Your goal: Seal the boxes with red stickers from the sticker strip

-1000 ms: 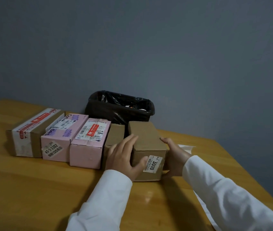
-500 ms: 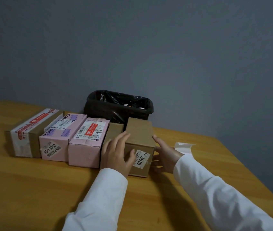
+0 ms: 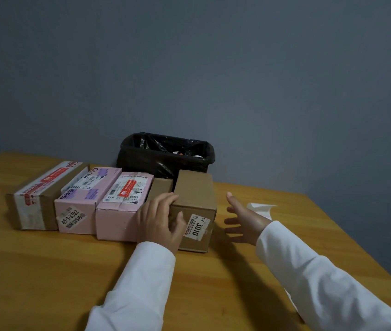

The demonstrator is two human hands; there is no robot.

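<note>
Several boxes stand side by side on the wooden table (image 3: 46,271). From the left: a brown box with red-printed tape (image 3: 44,194), a pink box labelled 45-3-3302 (image 3: 82,201), a pink box with a red sticker on top (image 3: 125,201), a low brown box (image 3: 162,186), and a brown box labelled 3010 (image 3: 194,199). My left hand (image 3: 160,218) grips the near left corner of the 3010 box. Just right of that box hovers my right hand (image 3: 244,219), fingers spread, touching nothing. A white paper strip (image 3: 260,209) lies behind the right hand; no red stickers show on it.
A bin lined with a black bag (image 3: 166,154) stands behind the boxes against the grey wall. The table's right edge runs diagonally close to my right arm. White paper (image 3: 291,299) peeks out under my right sleeve.
The 3010 box has been slid left against the row of boxes. My right hand has let go of it and opened; my left hand stays on it.
</note>
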